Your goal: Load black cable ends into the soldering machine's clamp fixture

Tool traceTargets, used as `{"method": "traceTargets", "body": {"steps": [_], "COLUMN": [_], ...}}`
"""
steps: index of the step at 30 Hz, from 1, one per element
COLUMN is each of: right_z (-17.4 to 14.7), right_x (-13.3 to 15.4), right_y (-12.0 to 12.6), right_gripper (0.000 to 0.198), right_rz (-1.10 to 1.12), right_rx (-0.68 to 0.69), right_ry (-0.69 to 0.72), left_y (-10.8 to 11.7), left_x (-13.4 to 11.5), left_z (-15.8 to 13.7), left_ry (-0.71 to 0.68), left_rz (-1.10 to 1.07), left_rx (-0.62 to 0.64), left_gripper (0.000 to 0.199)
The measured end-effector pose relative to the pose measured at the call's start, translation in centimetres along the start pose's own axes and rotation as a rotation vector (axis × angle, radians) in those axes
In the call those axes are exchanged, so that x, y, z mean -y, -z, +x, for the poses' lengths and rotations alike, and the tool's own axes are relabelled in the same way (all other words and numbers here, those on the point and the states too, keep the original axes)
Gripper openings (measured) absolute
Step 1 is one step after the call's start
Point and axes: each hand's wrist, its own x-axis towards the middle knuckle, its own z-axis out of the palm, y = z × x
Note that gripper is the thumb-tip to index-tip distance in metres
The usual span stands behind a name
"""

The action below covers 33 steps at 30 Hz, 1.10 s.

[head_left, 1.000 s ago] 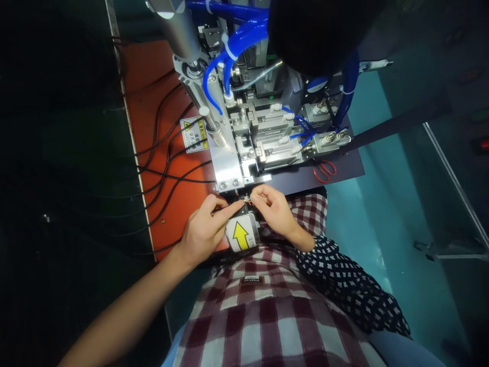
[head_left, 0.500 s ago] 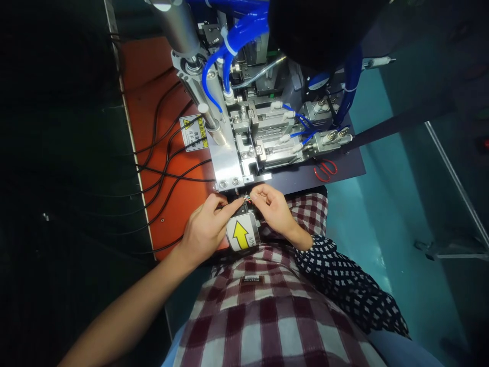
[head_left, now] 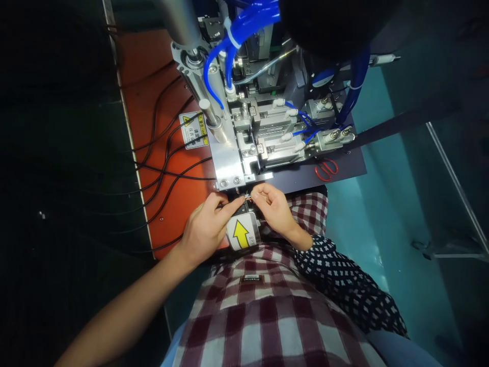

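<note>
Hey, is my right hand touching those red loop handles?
Apart. The head view shows dark panel surface between your right hand and the red loop handles.

A maroon-and-white checked cloth garment (head_left: 263,311) fills the lower middle of the frame, bearing a small dark rectangular label (head_left: 251,279). At lower right, a loose blackish fabric sleeve (head_left: 349,285) — dotted with small white cross-like shapes — covers the right forearm; the left forearm (head_left: 130,308), lower left, is sleeveless.
</note>
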Motion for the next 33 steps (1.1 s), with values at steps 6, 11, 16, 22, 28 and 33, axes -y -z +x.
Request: {"method": "traceTargets", "body": {"steps": [6, 11, 16, 22, 28, 33], "right_z": [-0.04, -0.08, -0.15, -0.39, -0.41, -0.49], "right_x": [-0.19, -0.24, -0.3, -0.74, -0.96, -0.81], "right_y": [0.03, 0.03, -0.06, -0.13, -0.33, 0.0], "right_gripper": [0.022, 0.021, 0.02, 0.02, 0.02, 0.021], "right_rz": [-0.004, -0.006, -0.017, -0.082, -0.107, -0.034], "right_rx": [-0.002, -0.002, -0.011, -0.044, -0.081, -0.067], "right_ry": [-0.012, -0.012, 0.001, 0.011, 0.013, -0.05], "left_y": [0.08, 0.02, 0.03, 0.06, 0.12, 0.23], "left_x": [-0.06, -0.04, -0.08, -0.17, -0.34, -0.31], "left_z": [0.04, 0.07, 0.07, 0.04, 0.18, 0.31], "left_ry": [0.0, 0.005, 0.004, 0.012, -0.001, -0.02], "left_rz": [-0.006, -0.008, -0.007, 0.016, 0.028, 0.008], "left_rx": [0.005, -0.001, -0.002, 0.014, 0.003, -0.015], "left_gripper": [0.035, 0.034, 0.034, 0.034, 0.033, 0.031]}}
